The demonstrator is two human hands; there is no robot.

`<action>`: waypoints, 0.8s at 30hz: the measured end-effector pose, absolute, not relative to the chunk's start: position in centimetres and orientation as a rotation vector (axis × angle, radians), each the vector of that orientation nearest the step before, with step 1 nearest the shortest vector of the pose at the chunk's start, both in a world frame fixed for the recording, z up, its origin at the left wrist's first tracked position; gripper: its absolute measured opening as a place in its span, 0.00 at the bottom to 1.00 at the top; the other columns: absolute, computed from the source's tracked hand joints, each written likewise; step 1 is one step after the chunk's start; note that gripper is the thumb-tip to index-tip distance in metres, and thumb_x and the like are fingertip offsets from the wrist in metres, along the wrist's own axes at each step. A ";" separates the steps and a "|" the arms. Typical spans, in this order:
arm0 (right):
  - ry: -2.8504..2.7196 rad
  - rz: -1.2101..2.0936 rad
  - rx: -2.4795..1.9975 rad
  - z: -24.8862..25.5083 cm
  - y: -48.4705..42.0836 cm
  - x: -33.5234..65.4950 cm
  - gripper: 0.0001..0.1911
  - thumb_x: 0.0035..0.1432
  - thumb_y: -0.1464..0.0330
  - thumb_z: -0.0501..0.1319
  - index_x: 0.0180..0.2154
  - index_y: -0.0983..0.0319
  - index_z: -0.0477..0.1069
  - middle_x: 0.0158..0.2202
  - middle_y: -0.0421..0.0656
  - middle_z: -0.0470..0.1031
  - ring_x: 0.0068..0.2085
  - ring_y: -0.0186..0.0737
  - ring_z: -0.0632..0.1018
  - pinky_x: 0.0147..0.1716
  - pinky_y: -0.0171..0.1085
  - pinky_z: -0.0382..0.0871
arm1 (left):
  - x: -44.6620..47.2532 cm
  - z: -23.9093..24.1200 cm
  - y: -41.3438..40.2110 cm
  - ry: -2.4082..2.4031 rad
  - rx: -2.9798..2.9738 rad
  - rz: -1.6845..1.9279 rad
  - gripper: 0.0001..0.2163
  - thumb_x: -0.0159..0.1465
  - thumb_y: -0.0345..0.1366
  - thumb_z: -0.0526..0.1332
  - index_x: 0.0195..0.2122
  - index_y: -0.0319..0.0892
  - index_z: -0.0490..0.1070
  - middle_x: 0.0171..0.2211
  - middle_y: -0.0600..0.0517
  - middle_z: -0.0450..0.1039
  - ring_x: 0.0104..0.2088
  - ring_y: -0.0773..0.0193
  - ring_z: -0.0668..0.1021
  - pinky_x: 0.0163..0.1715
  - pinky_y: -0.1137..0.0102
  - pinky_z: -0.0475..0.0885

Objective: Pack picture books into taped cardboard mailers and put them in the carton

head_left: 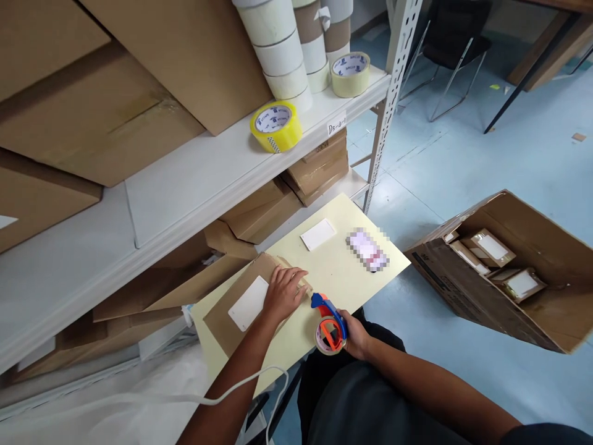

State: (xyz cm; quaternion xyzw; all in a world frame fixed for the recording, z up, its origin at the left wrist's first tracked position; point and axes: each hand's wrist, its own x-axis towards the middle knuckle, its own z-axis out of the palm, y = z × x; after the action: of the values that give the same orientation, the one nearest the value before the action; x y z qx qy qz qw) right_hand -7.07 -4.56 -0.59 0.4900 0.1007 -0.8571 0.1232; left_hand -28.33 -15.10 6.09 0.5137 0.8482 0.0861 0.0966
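A brown cardboard box (221,322) with a white label (249,303) on its upper face lies on a pale yellow board (324,272). My left hand (285,290) rests flat on the box's right end, fingers stretched out and apart. In my right hand (354,334) is a blue and orange tape dispenser (336,324) loaded with a tape roll. Its blue head is close to the box's right edge, near my left fingertips; whether tape joins the two I cannot tell. Farther back on the board lie a white card (317,235) and a blurred-out phone-like object (368,250).
A metal shelf (194,228) on the left holds large cartons, stacked label rolls (282,62), a yellow tape roll (277,127) and a clear one (351,74). On the floor at right stands an open carton (463,303) with several small boxes. A white cable (217,398) crosses my left forearm.
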 end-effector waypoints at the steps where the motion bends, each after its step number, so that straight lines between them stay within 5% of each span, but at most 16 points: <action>1: 0.297 -2.505 1.435 -0.7 -4.8 -7.1 0.16 0.69 0.60 0.55 0.38 0.64 0.76 0.32 0.46 0.82 0.32 0.41 0.83 0.38 0.38 0.79 | -28.2 6.0 -14.8 2.526 1.516 0.265 0.16 0.68 0.37 0.59 0.57 0.49 0.75 0.53 0.45 0.78 0.56 0.50 0.75 0.67 0.48 0.57; 16: 0.557 -2.450 1.352 -1.5 -5.1 -6.1 0.17 0.68 0.61 0.53 0.33 0.63 0.74 0.29 0.45 0.80 0.30 0.39 0.80 0.35 0.35 0.76 | -28.0 5.9 -13.8 2.576 1.511 0.330 0.12 0.69 0.38 0.59 0.49 0.50 0.80 0.43 0.48 0.81 0.49 0.51 0.76 0.67 0.47 0.57; 24: 0.834 -2.160 1.167 -2.5 0.4 -10.2 0.10 0.60 0.65 0.62 0.30 0.64 0.73 0.22 0.45 0.76 0.23 0.43 0.76 0.26 0.40 0.75 | -27.9 5.6 -14.7 2.503 1.555 0.341 0.11 0.69 0.37 0.59 0.46 0.52 0.80 0.42 0.50 0.82 0.49 0.53 0.77 0.68 0.48 0.55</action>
State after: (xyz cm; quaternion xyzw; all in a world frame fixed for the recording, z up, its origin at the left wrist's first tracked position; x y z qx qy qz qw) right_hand -10.17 0.38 -2.49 0.4334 0.3095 -0.8018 0.2710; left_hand -27.86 -14.69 5.64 0.5224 0.8405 0.1144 0.0876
